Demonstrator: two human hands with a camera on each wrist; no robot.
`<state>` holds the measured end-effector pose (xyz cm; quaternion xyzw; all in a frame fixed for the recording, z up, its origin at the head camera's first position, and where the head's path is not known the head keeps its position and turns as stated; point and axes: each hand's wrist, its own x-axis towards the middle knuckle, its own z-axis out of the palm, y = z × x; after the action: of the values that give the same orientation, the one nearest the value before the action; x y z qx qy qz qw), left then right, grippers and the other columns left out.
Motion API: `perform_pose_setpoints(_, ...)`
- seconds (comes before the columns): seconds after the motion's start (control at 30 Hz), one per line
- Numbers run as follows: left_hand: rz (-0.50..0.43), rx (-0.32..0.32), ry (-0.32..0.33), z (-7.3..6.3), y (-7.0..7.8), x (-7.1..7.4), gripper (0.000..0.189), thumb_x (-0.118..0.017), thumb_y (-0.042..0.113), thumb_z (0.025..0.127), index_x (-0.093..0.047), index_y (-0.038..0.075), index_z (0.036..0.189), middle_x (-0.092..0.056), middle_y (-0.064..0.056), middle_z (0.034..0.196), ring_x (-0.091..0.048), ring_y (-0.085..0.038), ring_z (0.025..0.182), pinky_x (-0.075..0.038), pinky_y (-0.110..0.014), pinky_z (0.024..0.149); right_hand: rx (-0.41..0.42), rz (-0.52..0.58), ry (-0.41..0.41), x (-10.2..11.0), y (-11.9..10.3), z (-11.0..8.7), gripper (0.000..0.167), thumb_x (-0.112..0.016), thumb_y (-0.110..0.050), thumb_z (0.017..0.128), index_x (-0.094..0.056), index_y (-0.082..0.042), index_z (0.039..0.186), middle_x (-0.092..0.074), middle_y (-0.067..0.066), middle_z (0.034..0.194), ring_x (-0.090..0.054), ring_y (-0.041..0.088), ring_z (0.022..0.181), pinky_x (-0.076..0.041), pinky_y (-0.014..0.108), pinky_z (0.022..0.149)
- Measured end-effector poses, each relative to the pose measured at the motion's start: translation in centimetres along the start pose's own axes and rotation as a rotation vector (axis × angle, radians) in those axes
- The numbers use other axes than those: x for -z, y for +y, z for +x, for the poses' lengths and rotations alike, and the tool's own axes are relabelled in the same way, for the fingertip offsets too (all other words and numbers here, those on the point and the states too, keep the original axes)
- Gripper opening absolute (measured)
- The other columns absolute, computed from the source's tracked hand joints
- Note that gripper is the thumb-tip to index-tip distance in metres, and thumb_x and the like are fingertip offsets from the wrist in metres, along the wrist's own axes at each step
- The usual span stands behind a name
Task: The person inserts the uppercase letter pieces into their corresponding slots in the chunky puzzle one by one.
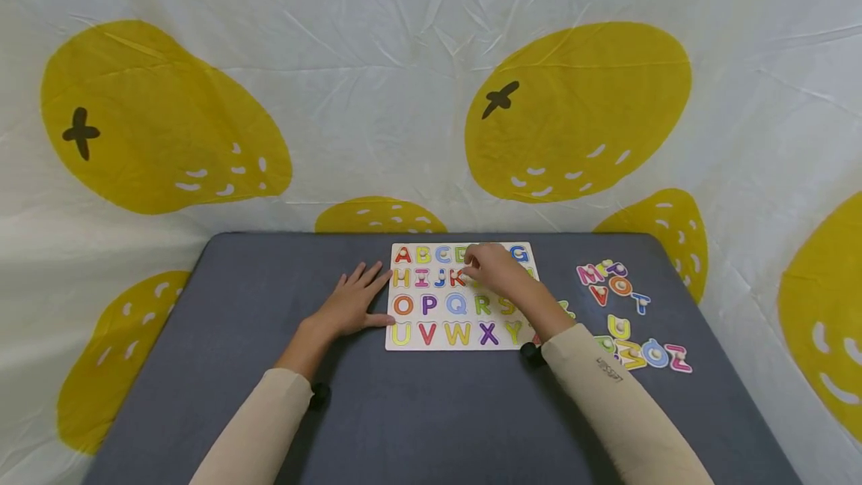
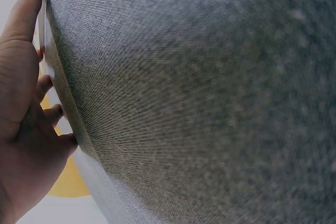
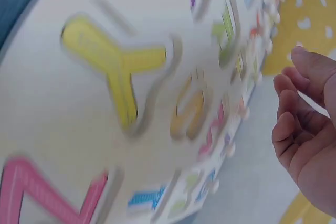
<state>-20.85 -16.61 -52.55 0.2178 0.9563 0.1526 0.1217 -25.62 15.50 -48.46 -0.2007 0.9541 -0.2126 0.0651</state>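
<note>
A white alphabet puzzle board [image 1: 444, 319] lies on the dark table, with coloured letters in rows. Knobbed letter pieces sit in its upper rows, such as the red A [image 1: 402, 254] and the red K [image 1: 457, 278]. My left hand [image 1: 350, 304] lies with fingers spread at the board's left edge, the thumb at its lower corner. Over the upper right of the board is my right hand [image 1: 500, 269], hiding some letters. In the right wrist view, its fingers are loosely bent with nothing between them, and a flat yellow Y [image 3: 118, 61] shows on the board.
Loose letter pieces lie right of the board in two groups. The farther one includes an orange O [image 1: 620, 286] and a blue T [image 1: 641, 303]; the nearer has a blue Q [image 1: 655, 354] and a pink Z [image 1: 678, 358]. A patterned cloth [image 1: 377, 126] hangs behind the table [image 1: 417, 418].
</note>
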Motion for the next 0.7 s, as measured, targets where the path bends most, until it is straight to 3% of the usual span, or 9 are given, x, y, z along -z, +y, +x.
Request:
perform_pose_setpoints(0.13, -0.01, -0.001, 0.001, 0.0, 0.0, 0.0, 0.099, -0.072, 0.061, 0.089, -0.026, 0.019, 0.166, -0.018, -0.014, 0.173, -0.009, -0.045, 0.159, -0.013, -0.071, 0.122, 0.025, 0.036, 0.023, 1.2, 1.2, -1.2, 0.016, -0.072, -0.017, 0.098, -0.072, -0.005, 0.108, -0.068, 0.006, 0.093, -0.059, 0.016, 0.077, -0.051, 0.035, 0.074)
perform_pose_setpoints(0.4, -0.009, -0.003, 0.004, 0.0, -0.1, -0.1, 0.1, -0.073, 0.06, 0.089, -0.025, 0.017, 0.166, -0.018, -0.016, 0.173, -0.009, -0.046, 0.159, -0.013, -0.072, 0.122, 0.034, 0.035, 0.036, 2.3, 4.2, -3.4, 0.018, -0.07, -0.014, 0.098, -0.072, -0.001, 0.11, -0.069, 0.004, 0.087, -0.061, 0.015, 0.076, -0.052, 0.035, 0.071)
perform_pose_setpoints(0.7, -0.007, 0.011, -0.01, 0.0, 0.1, 0.0, 0.1, -0.072, 0.062, 0.089, -0.024, 0.02, 0.166, -0.017, -0.013, 0.173, -0.007, -0.044, 0.16, -0.012, -0.071, 0.123, -0.043, 0.02, 0.089, 4.2, 9.3, -7.1, 0.015, -0.072, -0.013, 0.097, -0.072, -0.003, 0.108, -0.069, 0.007, 0.091, -0.06, 0.02, 0.081, -0.053, 0.041, 0.076)
